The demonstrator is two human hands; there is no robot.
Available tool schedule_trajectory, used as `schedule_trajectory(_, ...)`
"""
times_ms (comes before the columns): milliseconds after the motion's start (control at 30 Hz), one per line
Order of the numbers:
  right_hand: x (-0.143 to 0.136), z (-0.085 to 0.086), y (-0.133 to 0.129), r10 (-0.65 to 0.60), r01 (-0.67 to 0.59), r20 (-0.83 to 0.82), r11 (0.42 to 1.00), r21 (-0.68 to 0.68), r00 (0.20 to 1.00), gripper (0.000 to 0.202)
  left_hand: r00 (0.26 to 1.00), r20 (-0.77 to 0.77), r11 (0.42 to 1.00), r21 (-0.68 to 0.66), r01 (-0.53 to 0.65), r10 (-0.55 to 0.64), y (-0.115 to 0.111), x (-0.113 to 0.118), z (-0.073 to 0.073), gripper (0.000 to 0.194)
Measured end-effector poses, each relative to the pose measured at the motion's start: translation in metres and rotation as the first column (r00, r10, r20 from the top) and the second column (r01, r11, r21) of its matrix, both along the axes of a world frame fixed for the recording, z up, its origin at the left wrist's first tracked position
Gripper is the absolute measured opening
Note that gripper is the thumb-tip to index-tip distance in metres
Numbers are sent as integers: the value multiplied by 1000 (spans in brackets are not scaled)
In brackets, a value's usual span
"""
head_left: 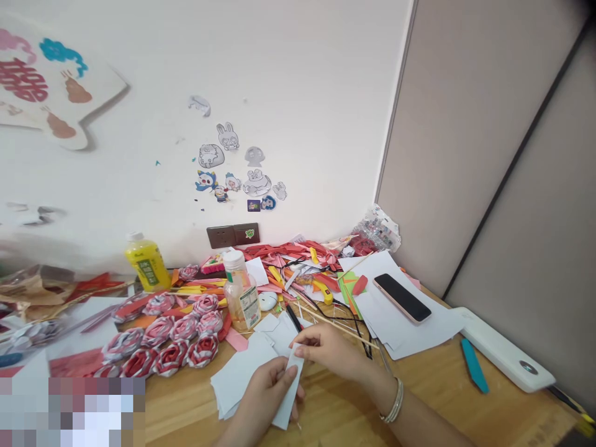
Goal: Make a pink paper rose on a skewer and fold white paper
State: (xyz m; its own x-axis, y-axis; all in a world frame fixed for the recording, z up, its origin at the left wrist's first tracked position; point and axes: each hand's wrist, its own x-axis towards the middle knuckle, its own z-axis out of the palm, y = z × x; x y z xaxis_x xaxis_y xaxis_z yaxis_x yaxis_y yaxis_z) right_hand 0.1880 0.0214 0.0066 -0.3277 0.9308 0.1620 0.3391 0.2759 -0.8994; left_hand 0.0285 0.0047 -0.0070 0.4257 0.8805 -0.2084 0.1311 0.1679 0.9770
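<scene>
A narrow folded strip of white paper (289, 398) slants between my two hands. My left hand (266, 391) grips its middle, with the thumb on top and fingers behind. At the strip's upper end my right hand (328, 351) pinches the paper between thumb and fingers. Beside and partly under my left hand lies a stack of white paper sheets (239, 374). A black pen (293, 318) rests just beyond my right fingertips.
Paper roses (170, 330) and a yellow bottle (148, 266) stand left. A clear jar (241, 295) is behind the hands, before heaped colored strips (284, 256). At right are a phone (402, 298), a teal cutter (475, 365) and a long white device (503, 349).
</scene>
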Motion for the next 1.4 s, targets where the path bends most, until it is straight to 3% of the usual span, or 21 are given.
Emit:
schedule_trajectory(267, 3, -11, 5, -42, 27, -75, 980, -196, 996, 19, 999, -22, 999, 47, -25, 26, -2, 1, 6, 42)
schedule_trajectory(533, 1, -11, 4, 25, -52, -118, 971, -234, 993, 22, 999, -12, 997, 65, -50, 50, 2, 1, -6, 43)
schedule_trajectory(700, -1, -19, 5, 2, -27, -127, 981, -193, 992, 27, 999, 9, 998, 57, -37, 37, 6, -1, -13, 45)
schedule_trajectory(933, -11, -26, 9, -35, 8, -181, 989, -149, 983, 50, 998, 25, 997, 57, -53, 52, 8, -1, -14, 44)
schedule_trajectory(1100, -9, -27, 10, -87, 86, -89, 996, -20, 992, 43, 996, 15, 995, 54, -87, 86, 8, 3, -19, 46)
schedule_trajectory(1267, -14, -31, 8, -21, 17, 39, 996, 88, 999, 40, 997, 18, 995, 68, -75, 74, 10, 3, -21, 47)
schedule_trajectory(1400, -21, -34, 8, -66, 45, 118, 984, 170, 991, 33, 999, 19, 998, 65, -28, 27, 12, 0, -21, 45)
